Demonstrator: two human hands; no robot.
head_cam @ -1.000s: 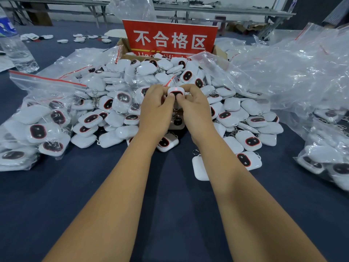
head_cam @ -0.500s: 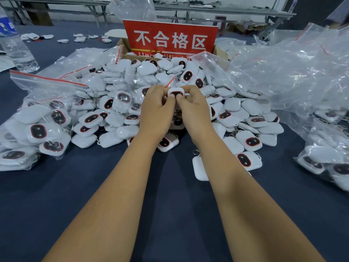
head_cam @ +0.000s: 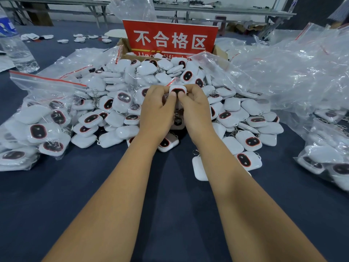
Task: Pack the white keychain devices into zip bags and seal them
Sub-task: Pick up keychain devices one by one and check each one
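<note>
Head view, hands: left hand (head_cam: pixel 157 112) and right hand (head_cam: pixel 194 110) meet over the middle of the pile, both pinching one white keychain device (head_cam: pixel 177 91) between thumbs and curled fingers, its dark oval face turned toward the camera.
Head view, grip: narrow two-handed pinch on the device; thumb tips press on its lower edge. Whether a thin bag film already covers it cannot be told.
Head view, stock: loose pile of devices (head_cam: pixel 234 118) spreads across the dark blue table (head_cam: pixel 170 214), with keyrings tangled among them.
Head view, filled bags: filled zip bag (head_cam: pixel 37 129) with a red seal strip lies at the left; another bagged lot (head_cam: pixel 328 159) sits at the right edge.
Head view, empty bags: heap of clear bags (head_cam: pixel 292 72) is piled at the right, behind the loose pile.
Head view, background: red sign (head_cam: pixel 170 39) stands in a cardboard box (head_cam: pixel 124 48) just behind the pile; a water bottle (head_cam: pixel 17 48) stands far left.
Risk, tangle: keyrings below the hands look interlocked, so lifting the device could drag neighbours along and scatter them.
Risk, mixing: the sign's box sits touching the pile, so a dropped or flicked unit could land among those units.
Risk, seal: if film is caught under the thumbs, a crooked press would probably leave the zip partly open.
</note>
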